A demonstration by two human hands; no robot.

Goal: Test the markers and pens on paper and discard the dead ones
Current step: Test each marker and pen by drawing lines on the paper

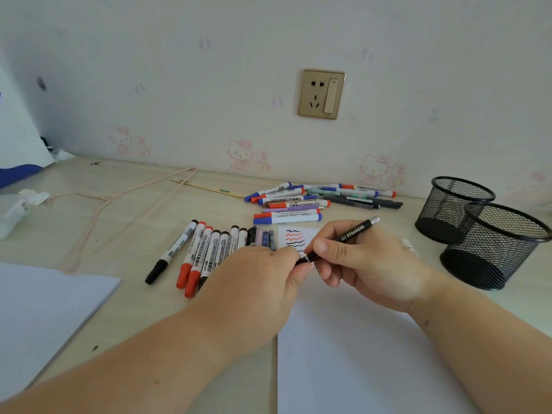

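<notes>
Two hands meet over the paper [358,354], near-centre. Right hand [364,264] is clamped round a black pen [340,240] w/ white digits on the barrel; its silver end points up and far-right. Left hand [257,282] pinches the pen's low end, fingers curled on it, probably pulling a cap or twisting the tip out; can't tell which, as the tip is hidden.

Paper already carries black and red squiggles [295,239] at its far edge. A row of markers [206,252] lies just left of it, another pile of markers and pens [313,198] sits far, near the wall. Two mesh cups [478,231] stand to the right, apparently empty.

To do this well: keep the right grip steady, free the tip w/ a straight pull, then draw a short wave on bare paper below the existing marks, light pressure, so a faint line isn't mistaken for a dead pen. Keep tested and untested groups apart.
</notes>
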